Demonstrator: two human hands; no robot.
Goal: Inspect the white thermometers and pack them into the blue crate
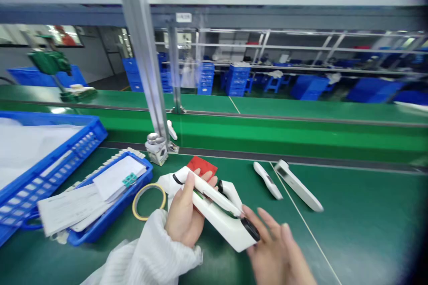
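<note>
My left hand [186, 213], in a white sleeve, is wrapped round a white handheld device [219, 216] with a black ring at its lower end, held tilted above the green mat. My right hand [277, 249] meets that lower end with its fingers stretched out and slightly blurred; fingertips touch the black ring. A red card [202, 165] and another white part [230, 191] lie just behind the device. Two more white device halves [267, 180] [298, 185] lie on the mat to the right.
A roll of yellow tape [149, 200] lies left of my hands. A small blue tray [110, 213] holds papers, beside a large blue crate [50, 160]. A small metal fixture [156, 148] stands by the aluminium post [143, 53]. Beyond runs a green conveyor [267, 129].
</note>
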